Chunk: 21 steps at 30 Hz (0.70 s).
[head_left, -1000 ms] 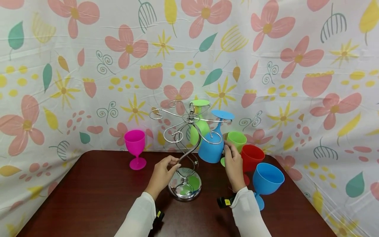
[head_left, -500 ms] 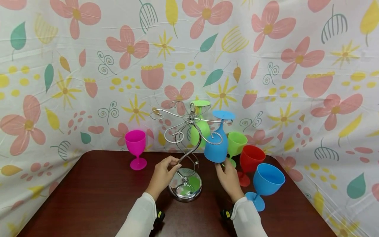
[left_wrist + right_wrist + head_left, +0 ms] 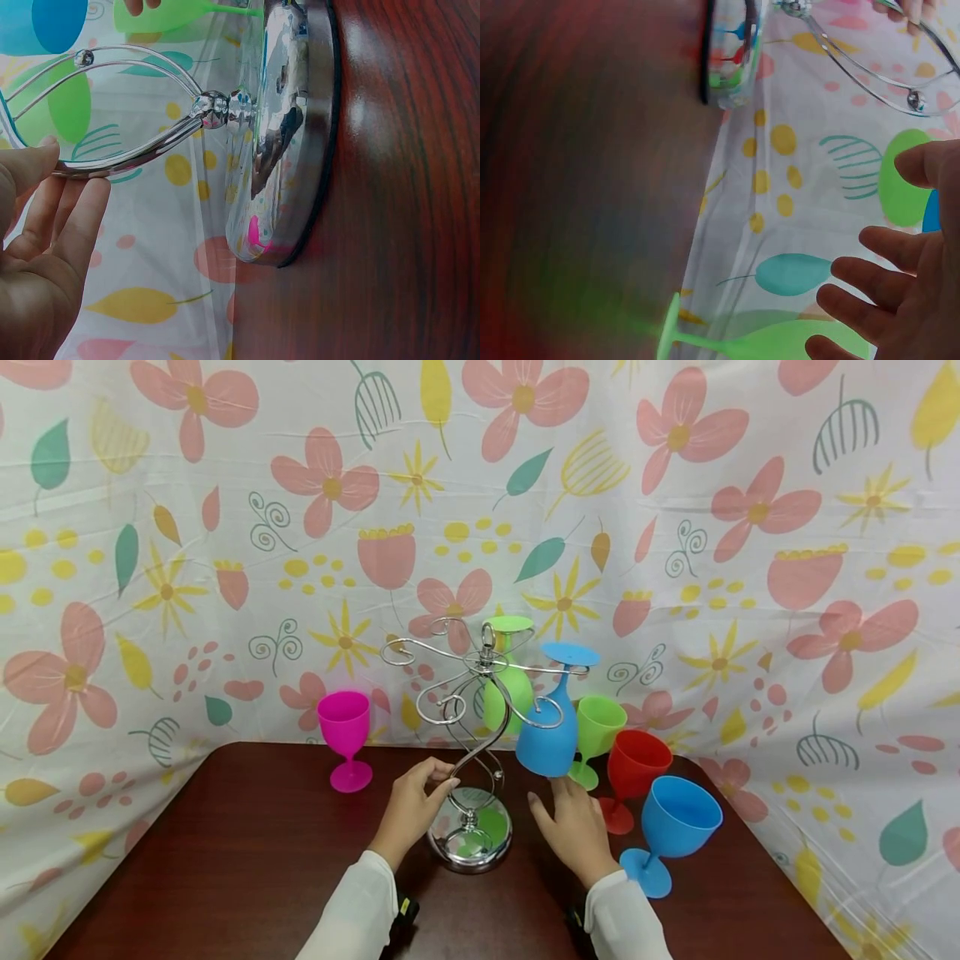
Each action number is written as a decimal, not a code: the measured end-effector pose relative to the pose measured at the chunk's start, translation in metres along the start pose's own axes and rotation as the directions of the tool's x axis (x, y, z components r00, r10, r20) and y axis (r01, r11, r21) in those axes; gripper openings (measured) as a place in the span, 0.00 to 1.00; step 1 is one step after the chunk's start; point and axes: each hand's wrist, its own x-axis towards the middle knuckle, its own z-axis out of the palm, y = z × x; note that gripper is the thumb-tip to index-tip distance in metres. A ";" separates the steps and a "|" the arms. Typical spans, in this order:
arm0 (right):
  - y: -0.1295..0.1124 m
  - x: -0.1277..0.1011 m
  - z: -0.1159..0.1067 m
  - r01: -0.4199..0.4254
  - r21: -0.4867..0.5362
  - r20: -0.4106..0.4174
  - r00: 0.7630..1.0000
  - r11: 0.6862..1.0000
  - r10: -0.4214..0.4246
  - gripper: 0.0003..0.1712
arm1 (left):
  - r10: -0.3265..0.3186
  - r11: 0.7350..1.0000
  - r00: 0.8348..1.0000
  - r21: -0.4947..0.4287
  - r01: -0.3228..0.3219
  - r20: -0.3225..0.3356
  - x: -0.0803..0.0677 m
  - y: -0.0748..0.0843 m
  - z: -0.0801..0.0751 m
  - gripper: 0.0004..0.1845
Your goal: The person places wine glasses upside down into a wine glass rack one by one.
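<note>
My left hand (image 3: 416, 802) pinches a curved rod of a silver wire goblet rack (image 3: 468, 852), between thumb and fingers in the left wrist view. From the rack's right-hand arms a blue goblet (image 3: 546, 739) hangs upside down, and behind it a green goblet (image 3: 506, 693) hangs the same way. Just below the hanging blue one is my right hand (image 3: 577, 827), fingers spread and holding nothing. In the right wrist view the right fingers (image 3: 870, 281) are apart, with a strip of blue goblet beside the palm.
On the right of the dark wooden table (image 3: 247, 868) stand an upright green goblet (image 3: 597, 727), a red goblet (image 3: 637, 764) and a second blue goblet (image 3: 678, 818). A magenta goblet (image 3: 345, 727) stands at the back left. A flowered cloth (image 3: 225, 527) hangs behind the table.
My right hand has let go of the hanging blue goblet and moved down below it, fingers spreading. The goblet shifted slightly right and now hangs from the rack. The left hand stays in place.
</note>
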 end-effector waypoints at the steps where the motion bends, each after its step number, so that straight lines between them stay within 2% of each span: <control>1: 0.000 -0.001 0.000 -0.001 -0.003 0.006 1.000 1.000 0.001 0.33 | 0.001 1.000 1.000 0.000 -0.001 0.000 0.000 0.000 0.000 0.07; 8: 0.002 -0.002 0.006 -0.018 -0.008 0.042 0.999 1.000 0.018 0.35 | 0.011 1.000 1.000 0.016 -0.011 0.005 0.000 -0.002 0.000 0.08; 13: 0.002 -0.001 0.009 -0.037 -0.004 0.067 0.997 0.999 0.037 0.35 | -0.023 1.000 0.999 -0.007 0.023 0.043 0.000 -0.001 -0.004 0.09; 18: 0.003 -0.002 0.012 -0.046 -0.005 0.083 0.995 0.999 0.046 0.35 | -0.056 0.996 0.993 -0.057 0.062 0.100 0.000 -0.001 -0.014 0.16; 21: 0.002 -0.002 0.013 -0.036 -0.003 0.080 0.996 0.999 0.036 0.35 | -0.035 0.999 0.996 -0.036 0.038 0.077 0.001 -0.003 -0.025 0.20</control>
